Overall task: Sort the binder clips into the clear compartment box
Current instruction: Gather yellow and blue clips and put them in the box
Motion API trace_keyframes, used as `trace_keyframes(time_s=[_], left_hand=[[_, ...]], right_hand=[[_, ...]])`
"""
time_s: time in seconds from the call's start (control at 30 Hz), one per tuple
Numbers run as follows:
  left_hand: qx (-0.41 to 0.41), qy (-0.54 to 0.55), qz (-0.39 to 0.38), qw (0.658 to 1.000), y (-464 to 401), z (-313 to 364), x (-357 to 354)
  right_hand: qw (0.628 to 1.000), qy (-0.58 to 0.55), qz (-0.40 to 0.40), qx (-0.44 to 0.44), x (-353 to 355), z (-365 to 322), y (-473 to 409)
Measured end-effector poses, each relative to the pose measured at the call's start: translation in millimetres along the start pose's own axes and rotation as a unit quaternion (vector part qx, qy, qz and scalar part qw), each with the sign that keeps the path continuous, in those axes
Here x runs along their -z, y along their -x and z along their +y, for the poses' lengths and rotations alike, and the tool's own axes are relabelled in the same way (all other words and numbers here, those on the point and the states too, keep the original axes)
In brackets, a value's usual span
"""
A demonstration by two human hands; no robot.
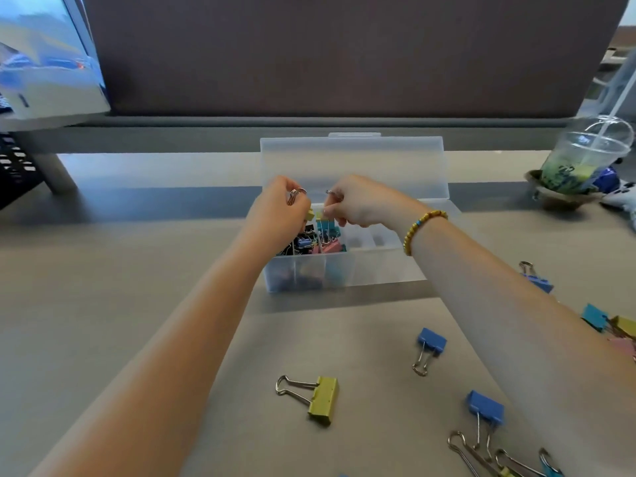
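Fingers first: the left hand [275, 215] pinches a yellow clip [309, 213] by its wire handles, fingers curled tight, and the right hand [358, 204] does the same with a second yellow clip [320, 215], its wire loop poking out above the knuckles. Both clips hang just over the clear compartment box [378, 266], above its left end, the two yellow bodies almost touching. Below them, the left compartments are already crowded with black, pink, teal and blue clips; the compartments to the right look bare. The lid [354, 166] stands open behind.

So it's well underway, not finished. On the desk near the person there is a yellow clip lying loose [323, 401], a blue clip [432, 342], another blue one [485, 409], and a mixed pile at the right edge [612, 325]. I'd call it roughly half done.
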State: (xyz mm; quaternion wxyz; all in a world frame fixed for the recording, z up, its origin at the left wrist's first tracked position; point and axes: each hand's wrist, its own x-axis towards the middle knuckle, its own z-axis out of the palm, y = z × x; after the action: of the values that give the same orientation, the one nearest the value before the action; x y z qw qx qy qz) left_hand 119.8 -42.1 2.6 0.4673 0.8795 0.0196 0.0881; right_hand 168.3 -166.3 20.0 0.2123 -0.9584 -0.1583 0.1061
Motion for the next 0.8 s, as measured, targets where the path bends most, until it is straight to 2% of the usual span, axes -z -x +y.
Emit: trace_keyframes(time_s=[0.2, 0.37, 0.63, 0.8], left_hand=[[0.005, 0.009, -0.014, 1.0, 1.7, 2.2, 1.7], [0.011, 0.008, -0.019, 1.0, 3.1, 5.5, 5.8], [0.005, 0.008, -0.022, 1.0, 8.1, 7.1, 4.9], [0.005, 0.007, -0.021, 1.0, 9.9, 9.1, 6.9]], right_hand=[[0.99, 0.095, 0.104, -0.016, -7.3, -0.3, 4.4], [0.997, 0.073, 0.014, -0.006, -2.0, -0.7, 20.7], [0.996, 0.058, 0.065, -0.011, -9.2, 5.6, 25.4], [0.997, -0.049, 0.004, -0.059, 3.3, 6.1, 38.7]])
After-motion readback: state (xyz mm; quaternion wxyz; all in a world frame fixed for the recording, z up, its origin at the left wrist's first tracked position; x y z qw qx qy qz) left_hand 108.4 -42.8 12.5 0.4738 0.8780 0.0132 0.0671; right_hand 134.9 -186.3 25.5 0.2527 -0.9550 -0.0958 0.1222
